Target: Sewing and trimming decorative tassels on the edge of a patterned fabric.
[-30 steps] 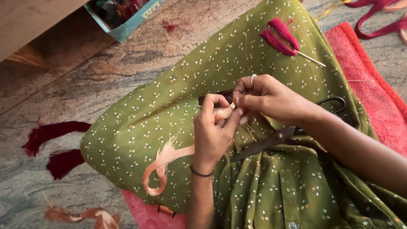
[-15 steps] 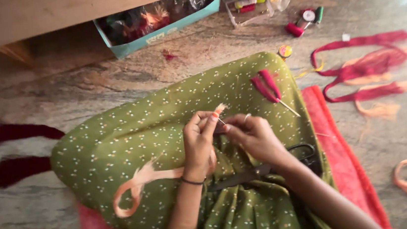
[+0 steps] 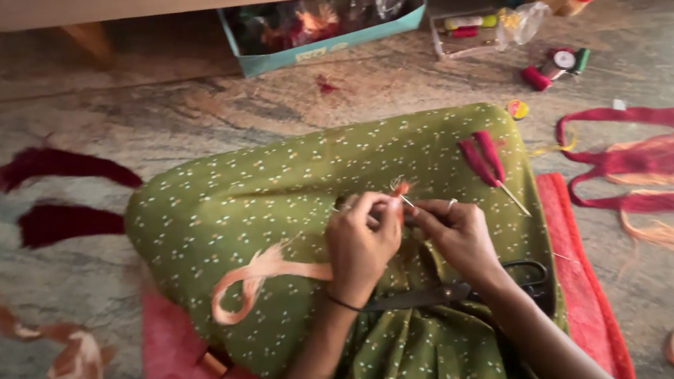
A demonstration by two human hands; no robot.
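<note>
— Two hands meet over the lap: the left hand (image 3: 361,245) pinches a small orange tuft (image 3: 401,188) at its fingertips, and the right hand (image 3: 458,231) is closed on a thin needle (image 3: 408,201) touching that tuft.

— Textures?

— Soft green dotted cloth (image 3: 255,197); a silky peach thread bundle (image 3: 259,275) curling left from the left hand.

— Counts?

— One black pair of scissors (image 3: 454,289) near the wrists, one crimson tassel (image 3: 482,157) on the right knee, two dark red bundles (image 3: 63,162) far left on the floor.

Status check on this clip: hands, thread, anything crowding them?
Left hand and right hand pinch a small orange tuft over the lap. Peach thread bundle trails from the left hand. Scissors lie under the wrists, untouched.
</note>
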